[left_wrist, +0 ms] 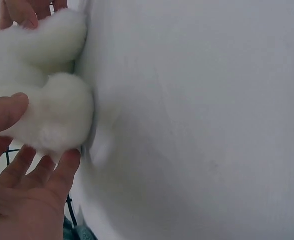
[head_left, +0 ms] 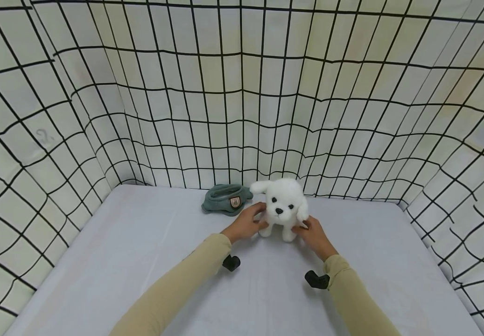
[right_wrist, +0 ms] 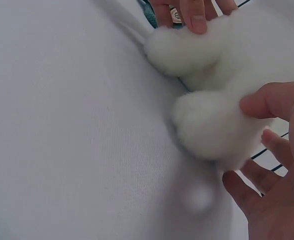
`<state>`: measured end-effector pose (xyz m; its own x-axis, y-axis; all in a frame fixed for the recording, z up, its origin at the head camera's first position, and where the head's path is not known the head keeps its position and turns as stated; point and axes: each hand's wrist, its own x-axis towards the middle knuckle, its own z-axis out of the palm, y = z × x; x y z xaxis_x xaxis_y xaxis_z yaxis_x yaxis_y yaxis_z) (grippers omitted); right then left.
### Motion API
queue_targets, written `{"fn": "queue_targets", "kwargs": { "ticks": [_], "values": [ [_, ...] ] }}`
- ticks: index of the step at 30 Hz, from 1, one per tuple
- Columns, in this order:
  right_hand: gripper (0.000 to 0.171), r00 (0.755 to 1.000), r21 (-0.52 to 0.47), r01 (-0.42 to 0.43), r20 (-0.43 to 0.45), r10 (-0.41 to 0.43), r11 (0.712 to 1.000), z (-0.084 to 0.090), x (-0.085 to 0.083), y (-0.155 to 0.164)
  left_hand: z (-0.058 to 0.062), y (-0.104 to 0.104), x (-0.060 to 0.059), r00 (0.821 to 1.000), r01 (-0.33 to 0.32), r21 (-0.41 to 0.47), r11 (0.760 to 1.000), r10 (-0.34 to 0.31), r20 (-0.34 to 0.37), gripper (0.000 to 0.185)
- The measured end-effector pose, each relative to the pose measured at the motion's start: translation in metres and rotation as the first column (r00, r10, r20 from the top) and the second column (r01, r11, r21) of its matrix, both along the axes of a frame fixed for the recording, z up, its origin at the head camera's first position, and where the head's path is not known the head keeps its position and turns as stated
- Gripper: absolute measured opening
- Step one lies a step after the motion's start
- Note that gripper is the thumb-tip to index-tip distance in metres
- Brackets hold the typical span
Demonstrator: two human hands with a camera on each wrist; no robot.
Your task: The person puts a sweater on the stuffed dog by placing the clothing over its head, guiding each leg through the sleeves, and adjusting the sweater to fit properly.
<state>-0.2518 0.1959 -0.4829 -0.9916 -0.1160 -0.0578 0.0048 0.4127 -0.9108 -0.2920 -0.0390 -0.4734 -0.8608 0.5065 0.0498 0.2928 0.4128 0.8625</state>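
Observation:
A white plush dog [head_left: 284, 205] with a black nose stands upright on the white table, facing me. My left hand [head_left: 248, 223] holds it at the leg on the image's left. The left wrist view shows that thumb on the front of the fluffy leg [left_wrist: 62, 112] and the fingers around its outer side. On the other side my right hand [head_left: 315, 237] grips the other front leg [right_wrist: 204, 125], thumb in front and fingers behind. A grey-green fabric cap-like item [head_left: 220, 200] with a small badge lies just left of the dog.
The white table surface [head_left: 141, 261] reaches back to a white wall with black netting [head_left: 242, 107], which also runs along both sides. A black wrist-worn piece [head_left: 317, 280] shows by the right sleeve, and another [head_left: 231, 262] by the left.

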Motion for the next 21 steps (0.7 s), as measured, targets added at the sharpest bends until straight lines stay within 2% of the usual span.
{"fn": "queue_targets", "kwargs": {
  "ticks": [8,15,21],
  "values": [
    [0.056,0.999,0.06,-0.011,-0.05,0.014,0.998,-0.001,0.004,0.002,0.004,-0.001,0.005,0.998,-0.013,-0.043,0.999,0.016,0.062,0.053],
    [0.057,0.994,0.098,0.018,-0.109,-0.008,0.995,-0.002,0.008,0.004,0.008,-0.005,0.009,0.998,-0.016,-0.067,0.998,0.021,0.066,0.051],
    [0.061,0.994,0.101,0.038,-0.107,-0.028,0.994,0.0,0.014,0.005,0.009,-0.01,0.014,0.998,-0.006,-0.047,0.999,0.009,0.069,0.051]
  ]
}}
